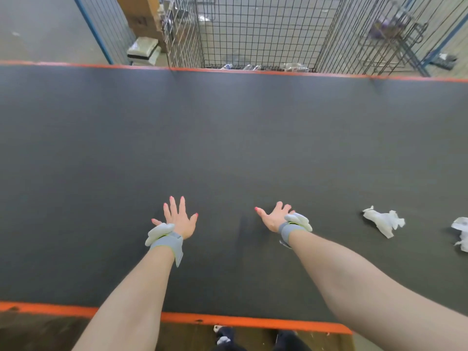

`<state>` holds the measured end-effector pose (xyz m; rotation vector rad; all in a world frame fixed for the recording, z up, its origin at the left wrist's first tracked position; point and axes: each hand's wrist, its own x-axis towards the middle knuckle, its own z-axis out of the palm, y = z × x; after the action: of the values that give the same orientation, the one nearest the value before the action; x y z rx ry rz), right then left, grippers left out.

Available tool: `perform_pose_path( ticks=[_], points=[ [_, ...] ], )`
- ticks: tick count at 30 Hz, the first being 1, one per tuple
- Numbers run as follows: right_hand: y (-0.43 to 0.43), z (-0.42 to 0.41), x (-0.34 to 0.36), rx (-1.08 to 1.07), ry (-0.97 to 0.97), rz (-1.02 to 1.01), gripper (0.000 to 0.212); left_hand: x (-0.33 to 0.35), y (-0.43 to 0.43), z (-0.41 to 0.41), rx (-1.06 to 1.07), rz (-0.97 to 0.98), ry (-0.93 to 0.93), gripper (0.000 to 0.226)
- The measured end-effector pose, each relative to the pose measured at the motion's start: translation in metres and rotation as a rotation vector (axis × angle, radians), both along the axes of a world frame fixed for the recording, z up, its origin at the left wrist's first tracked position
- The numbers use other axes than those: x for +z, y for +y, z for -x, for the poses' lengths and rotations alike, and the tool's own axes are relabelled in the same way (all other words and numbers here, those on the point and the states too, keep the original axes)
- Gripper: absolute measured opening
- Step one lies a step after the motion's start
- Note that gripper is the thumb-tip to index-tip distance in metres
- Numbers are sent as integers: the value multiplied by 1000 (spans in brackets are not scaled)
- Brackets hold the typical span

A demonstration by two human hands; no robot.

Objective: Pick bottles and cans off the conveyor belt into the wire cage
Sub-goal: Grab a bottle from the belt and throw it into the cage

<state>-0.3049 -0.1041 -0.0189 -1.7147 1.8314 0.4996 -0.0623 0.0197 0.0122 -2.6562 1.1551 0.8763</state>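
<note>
The dark grey conveyor belt [228, 127] with orange edges runs across the view and carries no bottle or can in sight. My left hand [180, 217] hovers over its near middle with fingers spread and straight, holding nothing. My right hand [274, 216] reaches beside it, fingers relaxed and empty. Both wrists wear grey bands. Beyond the far orange edge stands the wire cage [255, 34], with several clear plastic bottles [293, 67] lying on its floor.
Crumpled white paper [383, 221] lies on the belt right of my right hand, and another white scrap [462, 233] sits at the right border. Cardboard and wrapped packs [144, 48] stand left of the cage. A second wire frame [395, 29] is at the far right.
</note>
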Motion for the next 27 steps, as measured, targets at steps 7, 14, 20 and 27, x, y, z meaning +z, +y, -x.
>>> perform_pose_path(
  ticks=[7, 14, 20, 27],
  points=[
    [-22, -39, 23, 278, -155, 46, 87, 12, -5, -11, 27, 26, -3, 68],
    [-19, -75, 41, 459, -192, 15, 81, 16, 0, -27, 76, 44, 17, 70],
    [-14, -104, 49, 553, -190, -13, 82, 19, 17, -47, 119, 51, 68, 80],
    [8, -102, 47, 559, -241, -66, 85, 17, 41, -56, 137, -14, 94, 80]
  ],
)
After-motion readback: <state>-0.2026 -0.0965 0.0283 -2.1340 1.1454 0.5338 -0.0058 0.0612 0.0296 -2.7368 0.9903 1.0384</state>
